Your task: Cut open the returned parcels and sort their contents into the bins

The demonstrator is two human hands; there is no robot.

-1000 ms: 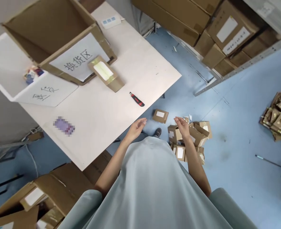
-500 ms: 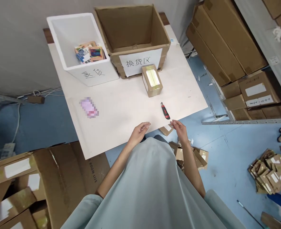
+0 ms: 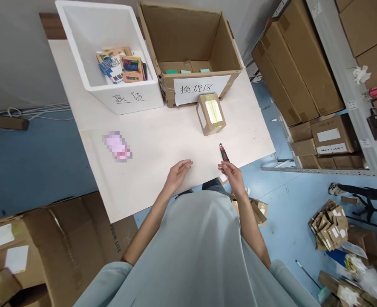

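My left hand (image 3: 177,174) hovers over the front edge of the white table (image 3: 156,149), fingers loosely bent and holding nothing. To its right is my right hand (image 3: 232,175), also empty, its fingers loosely curved just at the handle end of a box cutter (image 3: 224,153). Whether the fingertips touch that black-and-red cutter I cannot tell. Behind the cutter stands a small taped carton (image 3: 211,115) with a pale label on top. A blurred-out pink and purple item (image 3: 117,146) lies at the table's left.
A white foam box (image 3: 137,100) with colourful packets inside and an open cardboard box (image 3: 204,91) with green-edged items stand at the back. Cartons fill a shelf (image 3: 329,170) on the right. Flattened boxes (image 3: 329,226) lie on the floor; a big carton (image 3: 76,238) is at lower left.
The view has shifted and come nearer to the table. My right hand has moved closer to the box cutter and now overlaps its handle end in view. My left hand stays empty.
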